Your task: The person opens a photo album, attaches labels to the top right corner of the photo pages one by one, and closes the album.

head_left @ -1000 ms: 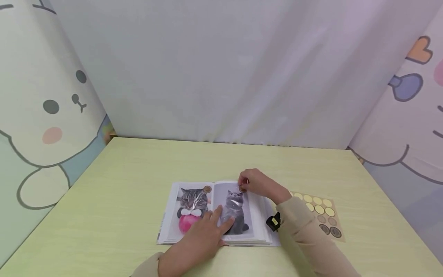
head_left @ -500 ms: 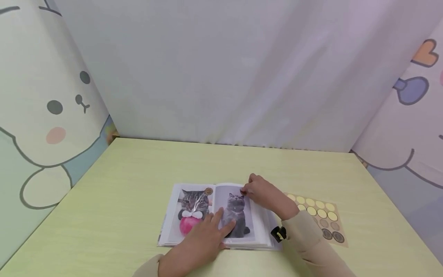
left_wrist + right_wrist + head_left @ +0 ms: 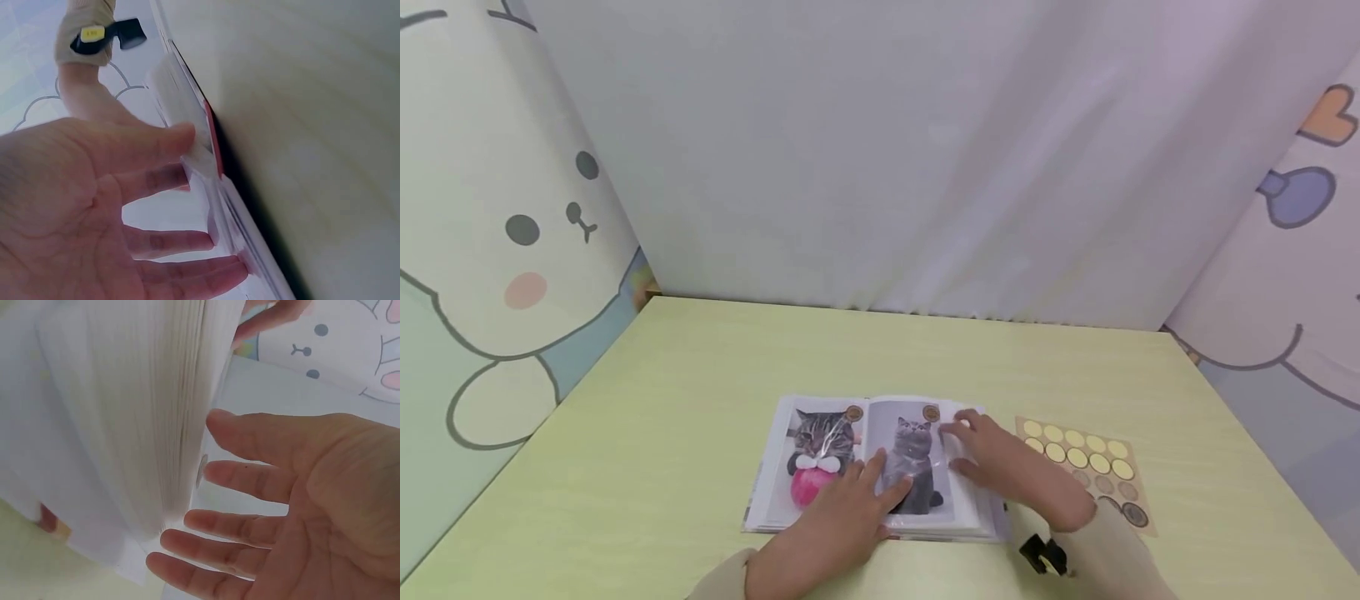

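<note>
A photo album (image 3: 765, 504) lies spread on the table with a cat picture on each page. Round brown stickers mark the top right corner of both pictures, the left sticker (image 3: 853, 413) and the right sticker (image 3: 931, 413). My left hand (image 3: 838, 517) rests with spread, fairly straight fingers across the album's lower middle. In the left wrist view its thumb (image 3: 165, 140) touches the page edges at the spine. My right hand (image 3: 1000, 458) is at the right page's outer edge, fingers extended and holding nothing; its palm (image 3: 337, 506) shows in the right wrist view beside the thick page stack (image 3: 156, 412).
A sheet of round stickers (image 3: 1138, 492) in yellow, brown and dark tones lies right of the album, partly covered by the right forearm. A pale curtain (image 3: 865, 150) hangs behind the table (image 3: 640, 433), with cartoon-printed cloth at both sides.
My right hand has let go of the brown sticker, now on the right picture's corner, and moved right and down with its fingers spreading. The left hand stays on the album.
</note>
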Tool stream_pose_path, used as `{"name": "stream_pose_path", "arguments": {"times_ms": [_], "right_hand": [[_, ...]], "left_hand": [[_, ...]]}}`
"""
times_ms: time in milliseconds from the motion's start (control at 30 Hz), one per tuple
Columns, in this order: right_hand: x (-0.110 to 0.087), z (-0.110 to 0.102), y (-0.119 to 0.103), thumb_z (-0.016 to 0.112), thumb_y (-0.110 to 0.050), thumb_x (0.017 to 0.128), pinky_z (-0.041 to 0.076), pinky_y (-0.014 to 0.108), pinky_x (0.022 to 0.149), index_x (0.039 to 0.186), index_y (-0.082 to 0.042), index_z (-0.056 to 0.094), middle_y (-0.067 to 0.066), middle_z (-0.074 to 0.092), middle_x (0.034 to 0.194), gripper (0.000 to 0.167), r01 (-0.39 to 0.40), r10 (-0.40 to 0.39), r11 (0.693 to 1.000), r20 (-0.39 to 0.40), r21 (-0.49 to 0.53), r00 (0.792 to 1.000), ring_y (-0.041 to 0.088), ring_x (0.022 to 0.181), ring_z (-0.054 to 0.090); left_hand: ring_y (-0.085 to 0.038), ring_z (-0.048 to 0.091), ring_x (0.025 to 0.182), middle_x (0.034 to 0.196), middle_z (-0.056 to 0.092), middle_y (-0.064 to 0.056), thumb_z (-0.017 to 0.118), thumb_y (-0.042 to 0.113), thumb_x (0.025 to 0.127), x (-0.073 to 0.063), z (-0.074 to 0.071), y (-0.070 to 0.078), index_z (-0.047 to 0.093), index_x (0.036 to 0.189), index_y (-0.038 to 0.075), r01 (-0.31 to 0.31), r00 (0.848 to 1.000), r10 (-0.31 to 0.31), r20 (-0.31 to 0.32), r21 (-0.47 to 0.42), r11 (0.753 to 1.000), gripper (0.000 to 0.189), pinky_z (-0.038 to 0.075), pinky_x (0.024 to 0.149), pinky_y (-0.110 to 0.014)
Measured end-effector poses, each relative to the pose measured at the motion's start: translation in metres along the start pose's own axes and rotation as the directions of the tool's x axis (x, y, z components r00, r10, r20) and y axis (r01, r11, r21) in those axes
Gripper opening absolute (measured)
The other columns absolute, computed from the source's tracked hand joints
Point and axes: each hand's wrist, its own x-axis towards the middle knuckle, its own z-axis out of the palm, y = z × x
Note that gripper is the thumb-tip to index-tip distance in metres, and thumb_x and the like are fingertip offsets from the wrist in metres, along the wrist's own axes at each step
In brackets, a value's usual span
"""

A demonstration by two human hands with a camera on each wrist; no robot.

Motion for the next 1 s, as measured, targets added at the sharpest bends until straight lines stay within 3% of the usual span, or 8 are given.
{"name": "stream_pose_path", "arguments": {"times_ms": [100,267,367,500,633,800,1000], "right_hand": [[-0.02,0.005,-0.008,0.061,-0.024,0.088,0.048,0.052,0.089,0.129,-0.006,0.051,0.027,0.043,0.135,0.046,0.023,-0.023,1.0,0.008,-0.011,1.0,0.042,0.117,0.049],[-0.047,0.018,-0.012,0.059,-0.028,0.089,0.053,0.052,0.075,0.131,-0.009,0.051,0.025,0.044,0.137,0.046,0.05,-0.054,0.996,-0.045,-0.072,0.998,0.044,0.114,0.052],[-0.055,0.026,-0.013,0.056,-0.03,0.091,0.053,0.052,0.075,0.131,-0.011,0.051,0.023,0.046,0.135,0.045,0.049,-0.057,0.994,-0.077,-0.096,0.995,0.043,0.111,0.054],[-0.059,0.032,-0.014,0.053,-0.034,0.093,0.05,0.05,0.085,0.131,-0.013,0.052,0.021,0.048,0.134,0.044,0.042,-0.057,0.99,-0.118,-0.132,0.991,0.04,0.112,0.055],[-0.06,0.032,-0.013,0.052,-0.036,0.093,0.05,0.048,0.087,0.131,-0.012,0.052,0.021,0.048,0.133,0.045,0.048,-0.075,0.983,-0.148,-0.174,0.986,0.038,0.113,0.054],[-0.059,0.03,-0.013,0.05,-0.039,0.093,0.049,0.049,0.089,0.13,-0.01,0.053,0.022,0.048,0.133,0.047,0.059,-0.083,0.982,-0.133,-0.18,0.988,0.039,0.114,0.053],[-0.058,0.028,-0.015,0.049,-0.039,0.093,0.048,0.051,0.088,0.13,-0.008,0.052,0.025,0.046,0.133,0.049,0.042,-0.058,0.989,-0.106,-0.144,0.993,0.041,0.115,0.051]], "left_hand": [[-0.035,0.053,0.115,0.141,0.043,-0.013,0.061,0.041,0.085,-0.001,0.0,0.0,0.047,0.136,0.032,0.012,1.0,-0.011,0.023,-0.022,1.0,0.053,0.054,0.081,-0.043],[-0.036,0.051,0.117,0.143,0.041,-0.013,0.06,0.038,0.087,-0.003,0.0,0.001,0.046,0.137,0.032,0.009,0.999,-0.007,0.037,-0.052,0.999,0.053,0.053,0.085,-0.045],[-0.036,0.051,0.118,0.143,0.041,-0.013,0.06,0.037,0.087,-0.004,0.0,0.002,0.045,0.137,0.033,0.014,0.999,-0.011,0.049,-0.06,0.998,0.053,0.052,0.086,-0.045],[-0.036,0.051,0.118,0.143,0.041,-0.012,0.06,0.038,0.087,-0.003,0.0,0.001,0.044,0.138,0.033,0.008,0.999,-0.005,0.048,-0.064,0.998,0.053,0.051,0.088,-0.045],[-0.033,0.052,0.115,0.141,0.042,-0.012,0.066,0.035,0.084,-0.003,0.002,-0.004,0.044,0.138,0.031,-0.04,0.999,0.04,0.002,-0.039,0.998,0.058,0.054,0.082,-0.041],[-0.032,0.049,0.121,0.145,0.038,-0.011,0.076,0.022,0.075,-0.004,0.005,-0.014,0.037,0.141,0.031,-0.096,0.995,0.095,-0.021,-0.043,0.994,0.078,0.055,0.079,-0.038],[-0.029,0.045,0.125,0.147,0.035,-0.01,0.07,-0.003,0.071,-0.011,0.001,-0.018,0.028,0.146,0.028,-0.096,0.995,0.095,-0.024,-0.015,0.995,0.091,0.054,0.082,-0.038]]}}
